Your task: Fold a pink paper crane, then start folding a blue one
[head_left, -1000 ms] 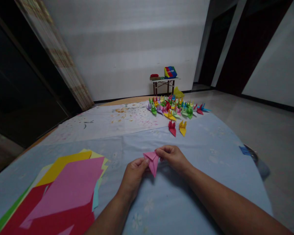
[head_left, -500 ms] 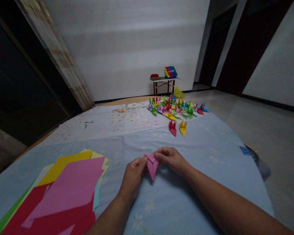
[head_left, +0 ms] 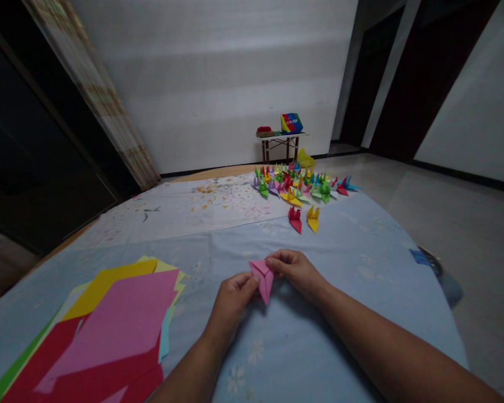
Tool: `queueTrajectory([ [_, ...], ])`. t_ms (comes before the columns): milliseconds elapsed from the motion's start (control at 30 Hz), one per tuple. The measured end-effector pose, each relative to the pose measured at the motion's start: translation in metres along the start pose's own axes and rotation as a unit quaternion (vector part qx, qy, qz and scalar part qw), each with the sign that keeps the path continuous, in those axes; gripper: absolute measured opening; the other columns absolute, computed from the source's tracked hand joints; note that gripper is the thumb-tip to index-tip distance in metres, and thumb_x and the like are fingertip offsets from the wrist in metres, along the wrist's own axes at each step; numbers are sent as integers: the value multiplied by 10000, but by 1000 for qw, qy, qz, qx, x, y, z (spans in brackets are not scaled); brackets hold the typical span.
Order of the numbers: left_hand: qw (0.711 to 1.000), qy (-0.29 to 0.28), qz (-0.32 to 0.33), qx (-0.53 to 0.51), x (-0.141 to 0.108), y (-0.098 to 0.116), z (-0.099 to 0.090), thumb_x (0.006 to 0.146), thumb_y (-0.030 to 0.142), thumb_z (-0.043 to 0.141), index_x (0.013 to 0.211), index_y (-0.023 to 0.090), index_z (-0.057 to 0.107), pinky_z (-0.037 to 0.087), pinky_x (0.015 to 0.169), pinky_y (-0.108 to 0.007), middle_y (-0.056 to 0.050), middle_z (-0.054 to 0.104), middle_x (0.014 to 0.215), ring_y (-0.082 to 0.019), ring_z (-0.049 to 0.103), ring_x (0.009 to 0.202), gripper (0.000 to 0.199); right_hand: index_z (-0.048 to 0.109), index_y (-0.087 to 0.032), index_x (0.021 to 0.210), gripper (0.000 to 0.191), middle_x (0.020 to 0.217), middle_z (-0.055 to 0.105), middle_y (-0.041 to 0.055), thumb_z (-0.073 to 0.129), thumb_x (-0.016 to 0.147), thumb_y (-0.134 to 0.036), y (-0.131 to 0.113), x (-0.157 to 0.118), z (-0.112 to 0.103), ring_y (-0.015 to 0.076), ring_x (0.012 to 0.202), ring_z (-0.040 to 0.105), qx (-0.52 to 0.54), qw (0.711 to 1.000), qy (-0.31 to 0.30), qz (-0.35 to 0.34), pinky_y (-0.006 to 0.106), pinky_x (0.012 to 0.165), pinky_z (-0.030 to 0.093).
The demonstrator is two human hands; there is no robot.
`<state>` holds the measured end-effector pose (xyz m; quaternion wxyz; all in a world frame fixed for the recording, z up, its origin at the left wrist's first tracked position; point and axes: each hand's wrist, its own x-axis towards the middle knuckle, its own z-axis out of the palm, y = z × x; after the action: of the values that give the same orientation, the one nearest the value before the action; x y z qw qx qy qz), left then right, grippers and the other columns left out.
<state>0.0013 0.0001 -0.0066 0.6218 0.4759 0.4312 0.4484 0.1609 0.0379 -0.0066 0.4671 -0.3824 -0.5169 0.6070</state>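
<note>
A folded piece of pink origami paper, kite-shaped with its narrow tip toward me, is held just above the blue tablecloth. My left hand pinches its left edge, thumb on top about halfway down. At the upper right corner, my right hand grips it between thumb and fingers. The fingers behind the paper are partly hidden. Beyond my hands stand a red paper crane and a yellow paper crane, side by side.
To the left lies a loose stack of coloured paper sheets, a pink one on top. Many folded paper cranes crowd the far right of the round table. A small side table with a colourful box stands against the wall.
My left thumb has slid from the upper left corner down the paper's left edge. The pink paper has turned slightly and shifted a little to the right.
</note>
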Motion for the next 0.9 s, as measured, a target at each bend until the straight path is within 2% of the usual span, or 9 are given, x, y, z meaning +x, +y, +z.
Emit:
queueTrajectory([
  [167, 999, 44, -14, 27, 2, -2, -2, 673, 376, 668, 679, 120, 666, 419, 598, -221, -13, 619, 591, -132, 547, 578, 256, 624, -123, 714, 324, 556, 555, -31, 687, 631, -429, 1, 0, 0, 71, 506, 442, -6, 1000, -6, 0, 220, 532, 337],
  [333, 997, 62, -23, 34, 1, 0, -1, 638, 384, 693, 632, 123, 645, 389, 544, -195, -12, 619, 579, -116, 527, 539, 265, 623, -126, 736, 322, 582, 571, -23, 681, 640, -428, 2, 1, 0, 75, 521, 460, -19, 1000, -9, -4, 218, 541, 359],
  [467, 998, 63, -19, 26, 2, -1, -1, 652, 412, 674, 700, 119, 664, 393, 535, -194, -18, 628, 603, -119, 533, 546, 297, 619, -134, 741, 317, 588, 568, -22, 670, 650, -434, 1, 0, 2, 78, 530, 472, -31, 999, -4, -16, 222, 548, 377],
  [567, 997, 68, -12, 17, 3, -2, -1, 661, 435, 659, 793, 119, 674, 420, 561, -212, -28, 644, 644, -134, 553, 573, 343, 609, -154, 849, 334, 622, 571, -28, 673, 654, -418, 2, 0, 3, 84, 556, 495, -23, 999, -5, -39, 225, 566, 394],
  [667, 996, 84, -7, 12, 4, -2, -1, 663, 432, 657, 848, 127, 670, 430, 570, -217, -28, 651, 663, -140, 561, 586, 356, 597, -170, 958, 391, 698, 589, -19, 698, 637, -370, 1, -1, 2, 90, 601, 513, -40, 997, -35, -59, 232, 598, 410],
  [800, 996, 85, -3, 18, 3, -1, 0, 676, 421, 648, 864, 134, 661, 413, 542, -202, -22, 651, 661, -131, 549, 572, 343, 628, -165, 911, 334, 739, 604, 2, 702, 634, -335, -2, -3, 1, 103, 630, 511, -124, 989, -22, -72, 237, 605, 419],
  [900, 996, 76, 13, 50, 1, 0, 1, 693, 418, 634, 861, 128, 653, 396, 528, -195, -16, 642, 640, -130, 544, 565, 336, 635, -163, 879, 286, 764, 621, 15, 642, 696, -383, -2, -4, 1, 122, 676, 543, -119, 990, -25, -76, 256, 652, 433],
])
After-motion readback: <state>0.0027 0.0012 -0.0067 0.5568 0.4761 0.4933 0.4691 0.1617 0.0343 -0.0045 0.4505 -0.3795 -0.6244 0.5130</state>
